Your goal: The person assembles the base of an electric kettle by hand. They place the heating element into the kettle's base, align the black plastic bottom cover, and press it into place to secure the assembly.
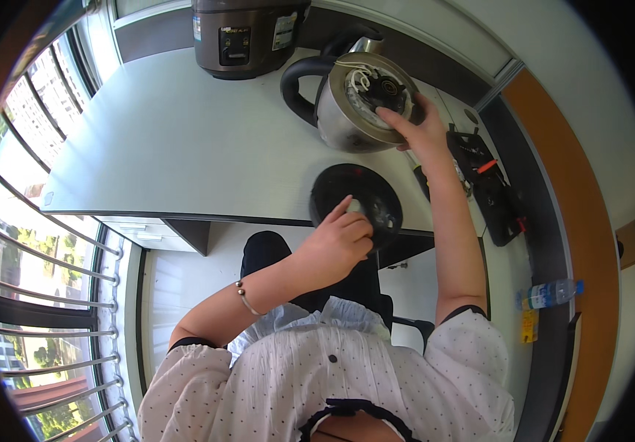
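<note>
My right hand (420, 132) grips the bottom rim of a steel electric kettle (339, 118), its thumb on the underside. The kettle is tilted so its bottom faces me, showing a black round fitting and loose pale wires (361, 76). Its black handle (299, 88) points left. Nearer to me, a round black dish-like cover (336, 184) overhangs the front edge of the table. My left hand (343, 236) is closed at this cover, index finger stretched across its inside. Something small and whitish shows beside that fingertip; the thumb is hidden.
The white table (177, 147) carries a brown rice cooker (247, 44) at the back. To the right lie an open black tool case (494, 191) and a tool with a red-orange part (487, 166). A water bottle (551, 295) is farther right. Barred windows (45, 295) line the left.
</note>
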### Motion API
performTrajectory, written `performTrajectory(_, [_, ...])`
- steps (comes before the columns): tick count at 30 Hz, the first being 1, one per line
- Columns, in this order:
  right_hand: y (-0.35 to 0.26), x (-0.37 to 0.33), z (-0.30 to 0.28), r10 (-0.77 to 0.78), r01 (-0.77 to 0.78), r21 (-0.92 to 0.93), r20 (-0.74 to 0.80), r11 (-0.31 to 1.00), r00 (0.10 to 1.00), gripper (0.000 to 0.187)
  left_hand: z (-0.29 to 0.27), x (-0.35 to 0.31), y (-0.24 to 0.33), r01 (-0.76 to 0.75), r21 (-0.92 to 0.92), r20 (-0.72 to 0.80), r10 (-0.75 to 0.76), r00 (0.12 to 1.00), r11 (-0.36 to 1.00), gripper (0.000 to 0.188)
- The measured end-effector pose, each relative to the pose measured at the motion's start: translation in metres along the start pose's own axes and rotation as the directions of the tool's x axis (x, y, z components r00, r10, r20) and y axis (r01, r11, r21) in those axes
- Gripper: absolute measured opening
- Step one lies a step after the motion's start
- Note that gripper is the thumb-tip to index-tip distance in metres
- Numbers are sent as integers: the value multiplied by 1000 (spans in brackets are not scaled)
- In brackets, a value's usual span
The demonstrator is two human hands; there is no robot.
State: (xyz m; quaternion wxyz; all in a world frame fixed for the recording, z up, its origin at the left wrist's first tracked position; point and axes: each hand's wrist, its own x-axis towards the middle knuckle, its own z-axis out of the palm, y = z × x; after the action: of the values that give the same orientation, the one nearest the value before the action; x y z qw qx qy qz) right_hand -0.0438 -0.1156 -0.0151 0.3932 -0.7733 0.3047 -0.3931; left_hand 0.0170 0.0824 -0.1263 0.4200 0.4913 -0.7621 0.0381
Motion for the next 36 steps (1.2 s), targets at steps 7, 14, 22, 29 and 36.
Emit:
performTrajectory(7, [-12, -7, -4, 26, -23, -41, 64, 999, 998, 106, 28, 23, -19, -62, 234, -60, 78, 995, 970, 24])
performTrajectory(14, [12, 1, -3, -164, 161, 43, 60, 986, 985, 106, -3, 22, -29, -45, 174, -252, 89, 964, 984, 29])
performTrajectory(22, [16, 0, -5, -160, 162, -24, 48, 987, 986, 107, -83, 44, -70, 286, 333, -602, -31, 798, 899, 51])
performTrajectory(29, [6, -5, -6, -177, 178, -18, 49, 984, 983, 102, -98, 83, -103, 329, 182, -496, -202, 845, 927, 97])
performTrajectory(36, [23, -2, 1, -224, 224, 2, 5, 974, 974, 103, -88, 98, -102, 448, 54, -476, -372, 797, 892, 81])
